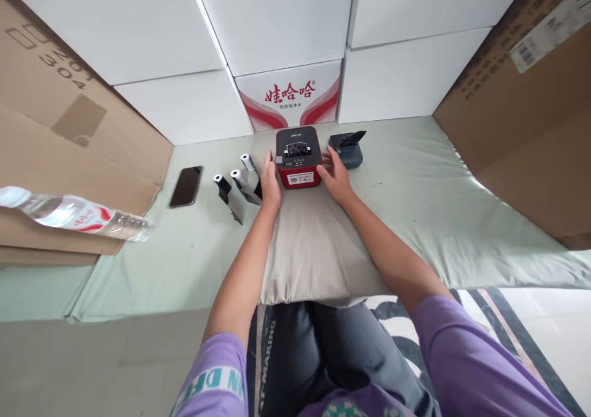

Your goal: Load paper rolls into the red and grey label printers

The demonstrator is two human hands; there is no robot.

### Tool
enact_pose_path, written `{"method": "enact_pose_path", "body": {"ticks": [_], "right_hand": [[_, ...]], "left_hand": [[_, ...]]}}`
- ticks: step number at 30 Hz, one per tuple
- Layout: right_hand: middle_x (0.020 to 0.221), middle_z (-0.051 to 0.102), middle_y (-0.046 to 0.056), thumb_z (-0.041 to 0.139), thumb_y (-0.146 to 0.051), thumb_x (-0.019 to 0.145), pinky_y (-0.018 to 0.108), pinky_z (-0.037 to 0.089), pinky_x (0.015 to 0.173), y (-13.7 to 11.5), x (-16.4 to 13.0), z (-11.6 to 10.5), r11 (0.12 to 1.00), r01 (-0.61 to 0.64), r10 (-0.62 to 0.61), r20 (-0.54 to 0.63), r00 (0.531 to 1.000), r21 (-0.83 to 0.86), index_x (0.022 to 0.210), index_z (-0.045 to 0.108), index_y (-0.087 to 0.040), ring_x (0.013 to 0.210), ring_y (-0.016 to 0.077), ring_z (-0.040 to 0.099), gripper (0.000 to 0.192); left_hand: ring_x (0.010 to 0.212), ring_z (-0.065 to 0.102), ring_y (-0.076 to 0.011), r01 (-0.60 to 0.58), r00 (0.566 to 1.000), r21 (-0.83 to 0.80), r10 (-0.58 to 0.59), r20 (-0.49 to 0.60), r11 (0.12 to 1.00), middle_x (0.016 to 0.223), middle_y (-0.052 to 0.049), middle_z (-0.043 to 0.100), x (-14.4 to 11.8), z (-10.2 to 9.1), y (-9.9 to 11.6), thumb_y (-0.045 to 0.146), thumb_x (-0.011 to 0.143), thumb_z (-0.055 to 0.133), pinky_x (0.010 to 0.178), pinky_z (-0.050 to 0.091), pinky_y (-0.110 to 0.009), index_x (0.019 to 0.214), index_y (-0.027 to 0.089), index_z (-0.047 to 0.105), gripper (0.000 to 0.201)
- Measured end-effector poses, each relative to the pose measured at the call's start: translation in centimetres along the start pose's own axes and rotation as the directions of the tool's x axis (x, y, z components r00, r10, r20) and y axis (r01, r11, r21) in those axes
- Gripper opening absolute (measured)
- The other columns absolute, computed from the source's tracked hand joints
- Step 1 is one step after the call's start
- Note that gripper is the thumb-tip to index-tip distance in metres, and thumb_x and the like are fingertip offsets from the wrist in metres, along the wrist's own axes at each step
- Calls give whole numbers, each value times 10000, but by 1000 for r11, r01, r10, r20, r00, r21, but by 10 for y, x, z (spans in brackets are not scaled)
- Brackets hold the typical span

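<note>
both hands are out in front now, the left hand flat against the left side of the red label printer and the right hand spread wide at its right side, fingers open and touching the casing rather than curled under it, so it looks like a steadying hold from both flanks. the printer sits upright at the far end of a grey pillow laid on the pale green sheet, just in front of the white stacked cartons. to do this well, i'd say keep the palms even on both sides and press level, because that soft pillow underneath could let the unit tip or sink. three paper rolls lie just beside the left hand, close enough to knock, so the left elbow wants to stay tucked. a smaller dark blue printer sits just behind the right hand, near the fingertips. a black phone lies further left, and a water bottle rests on the cardboard, well apart.
</note>
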State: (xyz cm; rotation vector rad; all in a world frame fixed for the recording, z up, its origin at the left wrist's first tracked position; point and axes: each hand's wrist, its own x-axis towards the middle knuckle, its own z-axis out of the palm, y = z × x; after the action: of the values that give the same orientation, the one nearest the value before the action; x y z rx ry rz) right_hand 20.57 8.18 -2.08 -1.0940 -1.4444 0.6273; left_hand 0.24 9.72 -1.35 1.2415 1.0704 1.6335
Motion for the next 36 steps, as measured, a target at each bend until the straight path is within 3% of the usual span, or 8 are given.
{"method": "enact_pose_path", "body": {"ticks": [3, 7, 15, 18, 21, 26, 31, 36], "right_hand": [[1056, 727, 107, 538, -713, 905, 450, 594, 847, -6, -4, -4, 1000, -7, 6, -81, 997, -3, 1168, 638, -217, 889, 248, 680, 571], [698, 605, -9, 529, -573, 936, 365, 530, 676, -12, -6, -4, 999, -10, 8, -58, 998, -44, 885, 605, -242, 639, 179, 545, 344], [591, 399, -49, 544, -511, 903, 304, 373, 595, -13, -2, -5, 998, -30, 23, -132, 991, -51, 677, 464, -256, 587, 146, 381, 350], [581, 380, -55, 554, -468, 894, 300, 362, 596, -13, -1, -4, 999, -31, 25, -135, 991, -42, 658, 455, -252, 585, 141, 370, 334], [584, 377, -60, 553, -440, 901, 297, 358, 598, -13, -2, -4, 999, -35, 31, -131, 991, -23, 666, 456, -249, 581, 137, 365, 319], [662, 393, -40, 505, -386, 918, 319, 403, 654, -14, -3, -9, 993, -6, -22, -240, 971, -115, 746, 465, -255, 622, 155, 402, 219], [937, 515, 60, 474, -301, 884, 459, 491, 942, -9, 6, -27, 943, -43, -101, -409, 907, -329, 934, 501, -244, 936, 248, 558, 81], [1359, 503, 222, 742, -421, 711, 699, 322, 1148, 10, 17, -34, 833, -302, 71, -452, 889, -463, 1303, 465, -169, 1327, 423, 440, 701]], "left_hand": [[1257, 636, -236, -158, 978, 267, 188, -93, 951, 1327, -119, 687, -9, -8, 5, 503, 968, 570, 1123, 464, -374, 1319, 195, 659, 475], [984, 685, -211, -247, 954, 466, 298, -38, 850, 1021, -67, 725, -18, -11, 20, 363, 954, 595, 960, 525, -345, 1152, 193, 708, 284], [865, 676, -189, -264, 922, 596, 381, -76, 758, 911, -42, 716, -14, -27, 60, 236, 953, 558, 880, 507, -305, 1097, 206, 695, 201], [846, 664, -192, -298, 932, 631, 361, 31, 716, 960, -52, 722, -16, -25, 59, 213, 947, 536, 872, 506, -310, 1118, 211, 710, 245], [881, 665, -210, -312, 945, 676, 293, 147, 668, 1068, -72, 723, -20, -20, 55, 167, 919, 542, 917, 502, -334, 1144, 226, 728, 298], [916, 672, -228, -306, 949, 712, 265, 172, 632, 1110, -84, 722, -23, -18, 53, 154, 919, 532, 965, 499, -357, 1185, 236, 723, 337], [1025, 684, -246, -343, 935, 737, 290, 206, 583, 1138, -92, 727, -24, -18, 52, 150, 910, 520, 976, 494, -352, 1233, 237, 721, 390], [1045, 688, -258, -364, 925, 747, 313, 217, 556, 1149, -90, 721, -25, -17, 49, 154, 892, 525, 950, 505, -356, 1235, 247, 722, 406]]}}
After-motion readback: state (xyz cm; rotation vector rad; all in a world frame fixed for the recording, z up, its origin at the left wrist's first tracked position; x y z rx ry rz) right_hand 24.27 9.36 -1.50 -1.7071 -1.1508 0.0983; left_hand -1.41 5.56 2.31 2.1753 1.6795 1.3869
